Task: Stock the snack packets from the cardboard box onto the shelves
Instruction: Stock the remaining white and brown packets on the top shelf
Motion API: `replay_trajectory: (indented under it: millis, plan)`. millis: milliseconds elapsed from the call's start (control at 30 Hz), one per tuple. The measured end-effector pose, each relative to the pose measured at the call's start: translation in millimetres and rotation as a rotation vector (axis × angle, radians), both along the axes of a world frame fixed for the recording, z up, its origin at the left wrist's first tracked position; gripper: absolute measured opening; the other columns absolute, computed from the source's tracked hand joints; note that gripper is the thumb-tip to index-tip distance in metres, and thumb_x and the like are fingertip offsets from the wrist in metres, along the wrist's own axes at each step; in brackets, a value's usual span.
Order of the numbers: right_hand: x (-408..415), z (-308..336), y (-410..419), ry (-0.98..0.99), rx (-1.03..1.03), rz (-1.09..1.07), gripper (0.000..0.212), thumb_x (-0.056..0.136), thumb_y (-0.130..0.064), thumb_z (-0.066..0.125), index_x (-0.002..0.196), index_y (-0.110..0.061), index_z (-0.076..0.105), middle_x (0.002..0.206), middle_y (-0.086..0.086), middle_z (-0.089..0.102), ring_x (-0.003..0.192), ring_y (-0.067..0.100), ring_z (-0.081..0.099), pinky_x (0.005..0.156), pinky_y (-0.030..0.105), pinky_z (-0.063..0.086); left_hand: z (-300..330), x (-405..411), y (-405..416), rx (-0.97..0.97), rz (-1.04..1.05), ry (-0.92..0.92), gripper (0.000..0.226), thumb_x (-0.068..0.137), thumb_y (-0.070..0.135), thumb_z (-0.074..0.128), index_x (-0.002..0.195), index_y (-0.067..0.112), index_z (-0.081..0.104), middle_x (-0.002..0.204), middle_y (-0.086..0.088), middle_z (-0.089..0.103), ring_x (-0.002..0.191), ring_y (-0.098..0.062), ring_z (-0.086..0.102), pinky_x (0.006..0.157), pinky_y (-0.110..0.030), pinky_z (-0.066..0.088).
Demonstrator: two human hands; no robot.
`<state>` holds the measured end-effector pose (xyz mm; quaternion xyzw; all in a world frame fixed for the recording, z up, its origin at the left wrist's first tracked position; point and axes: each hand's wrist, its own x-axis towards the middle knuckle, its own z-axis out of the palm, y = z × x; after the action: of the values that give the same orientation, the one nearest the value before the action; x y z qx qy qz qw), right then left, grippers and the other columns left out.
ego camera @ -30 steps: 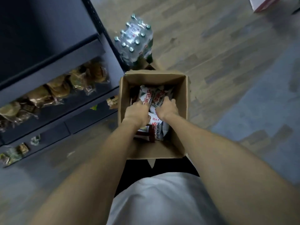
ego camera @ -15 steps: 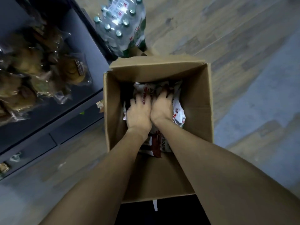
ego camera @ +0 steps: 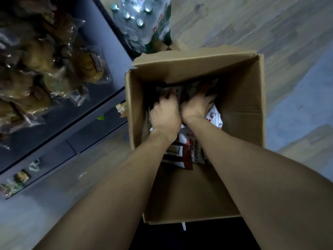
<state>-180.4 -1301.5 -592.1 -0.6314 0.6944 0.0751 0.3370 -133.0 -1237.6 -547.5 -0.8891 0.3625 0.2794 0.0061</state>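
Both your hands are down inside the open brown cardboard box [ego camera: 239, 109], which stands on the grey wood-look floor [ego camera: 270, 29] just beside the dark metal shelf unit [ego camera: 100, 98]. Your left hand [ego camera: 164, 114] lies on the pile of white-and-red snack packets [ego camera: 187, 152] with its fingers curled down into them; your right hand [ego camera: 197, 105] sits touching it, side by side, its fingers reaching forward and bent into the packets at the far end of the pile. Whether either hand has actually closed around a packet, you cannot tell from here, since the fingertips are buried among the wrappers and in shadow. The packets lie in the left and middle part of the box bottom, some under your wrists, one white one [ego camera: 214, 118] poking out to the right of your right wrist. The right part of the box floor shows bare cardboard.

On the shelf to your left lie clear-wrapped brown pastries [ego camera: 86, 67], heaped together. A lower shelf edge holds a few small packets [ego camera: 21, 176]. Beyond the box's far wall stands a shrink-wrapped pack of clear water bottles [ego camera: 142, 20], close against the shelf unit's corner.
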Motion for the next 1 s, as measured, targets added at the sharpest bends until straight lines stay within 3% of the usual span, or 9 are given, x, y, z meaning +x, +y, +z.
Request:
replay_trajectory:
  millis: [100, 200, 300, 467, 600, 667, 767, 933, 1000]
  plan:
    - [-15, 29, 1, -0.106, 0.027, -0.016, 0.078, 0.086, -0.018, 0.060, 0.152, -0.011, 0.019, 0.148, 0.024, 0.024, 0.134, 0.045, 0.028, 0.115, 0.041, 0.023, 21, -6, 3, -0.026, 0.066, 0.030, 0.046, 0.092, 0.025, 0.060, 0.133, 0.022, 0.040, 0.119, -0.014, 0.052, 0.104, -0.036, 0.058, 0.078, -0.043, 0.048]
    - [-31, 61, 11, -0.152, 0.031, 0.168, 0.069, 0.082, -0.011, 0.060, 0.144, -0.006, 0.031, 0.141, 0.022, 0.035, 0.126, 0.045, 0.036, 0.110, 0.044, 0.029, 47, -11, 6, -0.013, 0.104, 0.022, 0.053, 0.087, 0.024, 0.065, 0.133, 0.021, 0.038, 0.123, -0.013, 0.049, 0.108, -0.034, 0.055, 0.081, -0.042, 0.048]
    - [-52, 62, 26, -0.071, 0.002, 0.413, 0.050, 0.091, -0.015, 0.053, 0.137, -0.004, 0.037, 0.136, 0.018, 0.044, 0.124, 0.037, 0.040, 0.104, 0.041, 0.031, 53, -15, 15, 0.029, 0.093, 0.000, 0.057, 0.086, 0.019, 0.067, 0.134, 0.022, 0.037, 0.127, -0.010, 0.046, 0.113, -0.033, 0.052, 0.082, -0.042, 0.048]
    - [-85, 13, 54, 0.078, 0.053, 0.802, 0.067, 0.099, -0.042, 0.043, 0.153, -0.012, 0.017, 0.159, 0.012, 0.014, 0.141, 0.032, 0.024, 0.113, 0.042, 0.022, 31, -22, 29, 0.043, 0.111, 0.019, 0.060, 0.087, 0.014, 0.064, 0.139, 0.023, 0.035, 0.132, -0.009, 0.043, 0.116, -0.033, 0.046, 0.082, -0.041, 0.048]
    - [-89, -8, 63, 0.113, 0.025, 0.838, 0.077, 0.095, -0.045, 0.048, 0.155, -0.015, 0.012, 0.159, 0.015, 0.010, 0.141, 0.036, 0.022, 0.114, 0.043, 0.020, 13, -26, 39, 0.052, 0.074, 0.016, 0.061, 0.088, 0.014, 0.062, 0.141, 0.021, 0.034, 0.134, -0.009, 0.042, 0.116, -0.033, 0.046, 0.081, -0.041, 0.048]
    - [-86, -11, 62, 0.084, -0.034, 0.839, 0.073, 0.096, -0.046, 0.048, 0.154, -0.015, 0.017, 0.156, 0.016, 0.019, 0.135, 0.035, 0.031, 0.110, 0.044, 0.026, 6, -27, 42, 0.052, 0.048, 0.001, 0.063, 0.087, 0.013, 0.063, 0.141, 0.021, 0.033, 0.134, -0.009, 0.040, 0.115, -0.033, 0.046, 0.080, -0.041, 0.048]
    - [-77, -11, 54, 0.051, -0.071, 0.799, 0.075, 0.089, -0.043, 0.062, 0.150, -0.017, 0.028, 0.150, 0.015, 0.030, 0.122, 0.037, 0.044, 0.099, 0.046, 0.039, 2, -24, 41, 0.059, 0.027, 0.003, 0.060, 0.085, 0.015, 0.066, 0.137, 0.021, 0.037, 0.131, -0.008, 0.040, 0.114, -0.031, 0.048, 0.078, -0.039, 0.048]
    - [-65, 5, 39, 0.057, 0.077, 0.809, 0.078, 0.085, -0.032, 0.064, 0.150, -0.018, 0.023, 0.146, 0.015, 0.031, 0.123, 0.042, 0.042, 0.097, 0.048, 0.045, 13, -16, 27, 0.168, -0.059, -0.029, 0.045, 0.087, 0.032, 0.064, 0.127, 0.022, 0.046, 0.120, -0.009, 0.055, 0.105, -0.032, 0.061, 0.075, -0.035, 0.046]
    - [-65, 22, 36, 0.054, 0.126, 0.782, 0.078, 0.085, -0.031, 0.064, 0.150, -0.021, 0.023, 0.144, 0.018, 0.030, 0.124, 0.043, 0.040, 0.099, 0.049, 0.044, 20, -14, 24, 0.150, -0.015, 0.006, 0.035, 0.091, 0.029, 0.059, 0.124, 0.022, 0.050, 0.118, -0.009, 0.058, 0.105, -0.033, 0.063, 0.078, -0.036, 0.049]
